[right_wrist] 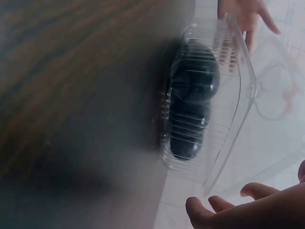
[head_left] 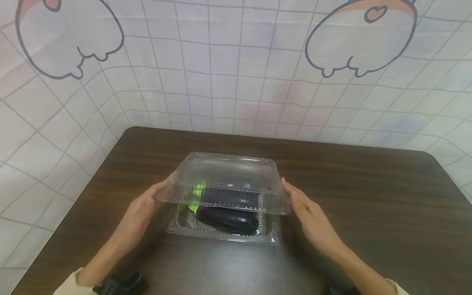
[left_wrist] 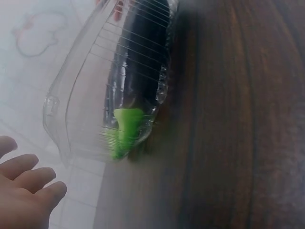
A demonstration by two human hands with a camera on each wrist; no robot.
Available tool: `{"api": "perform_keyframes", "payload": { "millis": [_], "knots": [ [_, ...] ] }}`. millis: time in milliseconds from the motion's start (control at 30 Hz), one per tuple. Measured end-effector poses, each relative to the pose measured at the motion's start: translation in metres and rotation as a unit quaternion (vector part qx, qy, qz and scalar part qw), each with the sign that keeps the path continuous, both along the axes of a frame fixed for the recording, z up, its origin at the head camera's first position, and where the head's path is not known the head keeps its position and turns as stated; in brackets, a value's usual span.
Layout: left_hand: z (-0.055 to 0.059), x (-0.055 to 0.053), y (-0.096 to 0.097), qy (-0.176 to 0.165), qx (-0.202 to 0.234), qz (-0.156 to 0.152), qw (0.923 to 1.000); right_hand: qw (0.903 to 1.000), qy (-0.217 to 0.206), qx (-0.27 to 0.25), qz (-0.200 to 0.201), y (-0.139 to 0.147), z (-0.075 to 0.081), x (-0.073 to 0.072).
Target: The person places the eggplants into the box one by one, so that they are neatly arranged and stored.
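A clear plastic clamshell box [head_left: 221, 238] lies on the table, its ribbed lid [head_left: 230, 169] raised at a slant over the base. Inside rests a dark purple eggplant [head_left: 228, 220] with a green stem; behind it another eggplant [head_left: 230, 197] shows through the lid. My left hand [head_left: 136, 219] is at the lid's left side, its fingers [left_wrist: 40, 183] loosely extended beside the plastic in the left wrist view. At the right side of the lid is my right hand [head_left: 313, 219], fingers [right_wrist: 200, 210] lightly bent next to its edge in the right wrist view.
The dark wood-grain table [head_left: 368, 196] spreads around the box. White grid-patterned cloth [head_left: 236, 82] with cartoon outlines hangs behind and at both sides. A dark strap [head_left: 118, 284] is around my left wrist.
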State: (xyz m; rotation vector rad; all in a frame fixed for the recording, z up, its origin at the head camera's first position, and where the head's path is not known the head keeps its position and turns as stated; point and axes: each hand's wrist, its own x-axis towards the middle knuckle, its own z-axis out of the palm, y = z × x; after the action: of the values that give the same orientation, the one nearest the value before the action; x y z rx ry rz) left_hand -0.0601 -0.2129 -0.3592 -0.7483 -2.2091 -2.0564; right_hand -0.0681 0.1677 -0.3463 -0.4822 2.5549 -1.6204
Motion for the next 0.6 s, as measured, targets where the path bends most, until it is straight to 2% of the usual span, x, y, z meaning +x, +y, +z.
{"api": "perform_keyframes", "payload": {
  "millis": [100,200,333,600],
  "knots": [
    [0.000,0.002,-0.001,-0.001,-0.033,0.004,0.9994,1.0000,-0.003,0.000,0.004,0.000,-0.001,0.002],
    [-0.002,0.003,-0.001,0.004,-0.043,0.001,0.9991,1.0000,-0.004,-0.001,0.007,0.000,-0.003,0.004],
    [-0.007,0.005,0.000,0.005,-0.024,-0.011,0.9996,0.9999,-0.008,0.000,0.007,0.000,-0.008,0.006],
    [-0.012,0.008,0.001,-0.026,0.018,-0.025,0.9992,0.9995,-0.027,0.015,0.008,0.002,-0.013,0.009]
  ]
}}
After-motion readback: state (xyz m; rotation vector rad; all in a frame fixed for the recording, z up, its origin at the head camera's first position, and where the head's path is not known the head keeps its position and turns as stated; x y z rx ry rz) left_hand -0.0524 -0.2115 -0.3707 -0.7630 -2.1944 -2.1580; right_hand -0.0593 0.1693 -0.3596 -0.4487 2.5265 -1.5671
